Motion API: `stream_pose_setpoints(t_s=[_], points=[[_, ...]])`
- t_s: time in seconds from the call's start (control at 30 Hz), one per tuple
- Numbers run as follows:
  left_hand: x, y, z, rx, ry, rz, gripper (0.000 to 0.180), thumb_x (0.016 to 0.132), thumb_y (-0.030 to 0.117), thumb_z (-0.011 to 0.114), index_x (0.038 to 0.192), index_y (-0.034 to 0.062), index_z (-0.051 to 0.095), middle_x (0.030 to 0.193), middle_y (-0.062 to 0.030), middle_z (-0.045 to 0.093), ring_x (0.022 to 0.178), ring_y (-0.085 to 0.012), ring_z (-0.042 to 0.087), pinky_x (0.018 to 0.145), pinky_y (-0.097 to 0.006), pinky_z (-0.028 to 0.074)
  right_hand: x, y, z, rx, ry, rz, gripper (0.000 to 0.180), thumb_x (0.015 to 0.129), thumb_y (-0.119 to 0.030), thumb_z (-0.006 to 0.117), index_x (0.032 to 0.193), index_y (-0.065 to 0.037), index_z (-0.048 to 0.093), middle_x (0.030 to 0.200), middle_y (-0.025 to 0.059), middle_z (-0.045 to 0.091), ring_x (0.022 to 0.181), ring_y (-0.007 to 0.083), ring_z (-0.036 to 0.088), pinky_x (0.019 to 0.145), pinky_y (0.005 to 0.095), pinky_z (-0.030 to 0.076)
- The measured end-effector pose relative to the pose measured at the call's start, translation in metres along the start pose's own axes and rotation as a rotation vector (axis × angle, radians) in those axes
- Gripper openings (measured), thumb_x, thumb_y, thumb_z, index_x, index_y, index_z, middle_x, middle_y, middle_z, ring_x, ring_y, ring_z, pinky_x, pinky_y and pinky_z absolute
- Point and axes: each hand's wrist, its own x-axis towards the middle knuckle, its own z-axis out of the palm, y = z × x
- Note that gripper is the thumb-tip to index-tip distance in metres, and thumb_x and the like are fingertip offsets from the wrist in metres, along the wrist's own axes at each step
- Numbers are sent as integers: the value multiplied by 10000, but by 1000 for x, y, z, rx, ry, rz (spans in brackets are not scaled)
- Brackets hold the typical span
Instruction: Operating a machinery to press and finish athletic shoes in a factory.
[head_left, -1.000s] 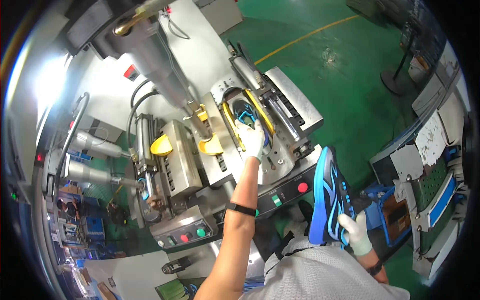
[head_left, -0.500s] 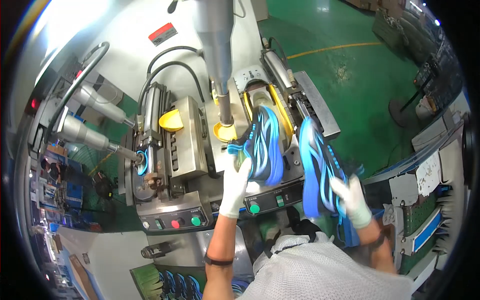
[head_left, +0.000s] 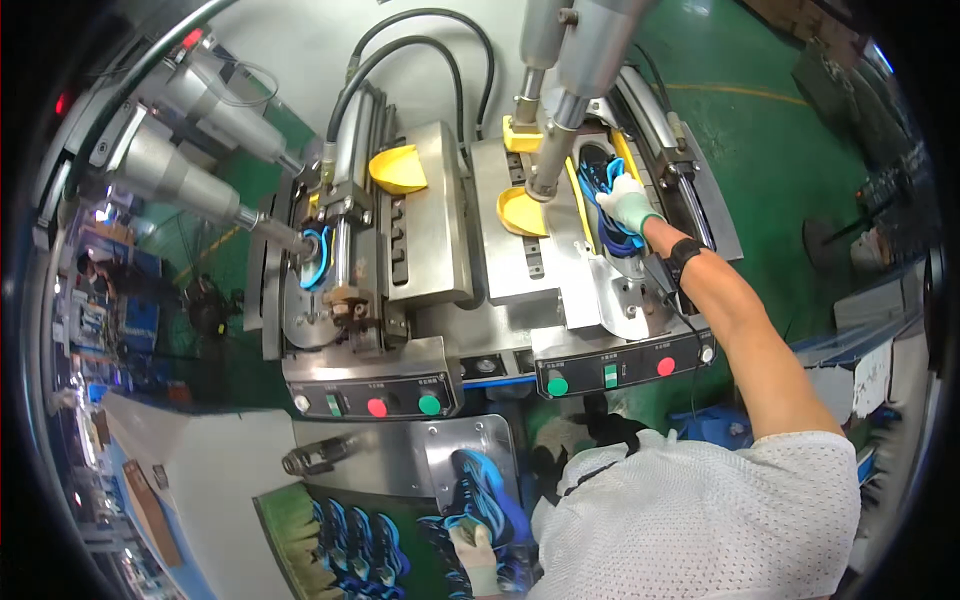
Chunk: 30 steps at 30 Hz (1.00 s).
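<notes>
My right hand [head_left: 628, 203], in a white glove, is closed on a blue and black sports shoe [head_left: 602, 180] sitting in the slot of the right press station, between yellow pads. Lower down, my left hand [head_left: 474, 552], gloved too, grips the heel end of another blue and black shoe [head_left: 492, 490]. This shoe lies over a metal plate [head_left: 450, 440] beside the rack, its toe pointing away from me. Part of the left fingers is hidden behind the shoe's collar.
Several similar shoes [head_left: 360, 550] stand on the green rack [head_left: 285, 525] at lower left. Slanting cylinders [head_left: 560, 140] overhang the right station. Yellow curved pads [head_left: 398, 170] sit on the metal blocks. Control panels with green and red buttons [head_left: 376, 407] line the front edge.
My left hand has carried its shoe down from the press to beside the rack. My right hand has brought the other shoe from the right side into the press slot. The view has shifted.
</notes>
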Motion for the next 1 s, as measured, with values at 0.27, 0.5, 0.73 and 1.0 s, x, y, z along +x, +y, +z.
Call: stream_pose_setpoints(t_s=[0.27,0.5,0.73,1.0], points=[[16,-172,99,224,364,-206,786,976,205,570,1489,-172,109,1541,-366,228,1448,-396,282,1224,-404,160,-23,-2,-25,425,-337,-11,319,871,-346,720,944,-38,686,786,28,671,647,139,632,554,312,488],[18,-156,94,64,578,-128,803,867,94,621,1485,-142,165,1482,-353,308,1391,-482,321,1179,-453,268,-285,-86,18,203,165,-903,682,924,-163,658,1471,90,340,1476,287,421,1380,342,437,1149,374,342],[-58,-147,0,-261,541,51,655,905,37,642,1473,-60,330,1454,-237,425,1378,-345,432,1151,-415,361,-361,-51,129,-556,-245,-959,1037,720,-185,807,1510,96,196,1595,305,172,1485,471,166,1203,568,146],[-23,-233,23,-245,622,-267,891,747,129,808,1433,-77,277,1390,-267,382,1328,-402,400,1150,-434,302,-601,-140,215,70,-1123,-622,978,763,-269,784,1502,32,218,1447,304,416,1381,421,403,1149,445,335]])
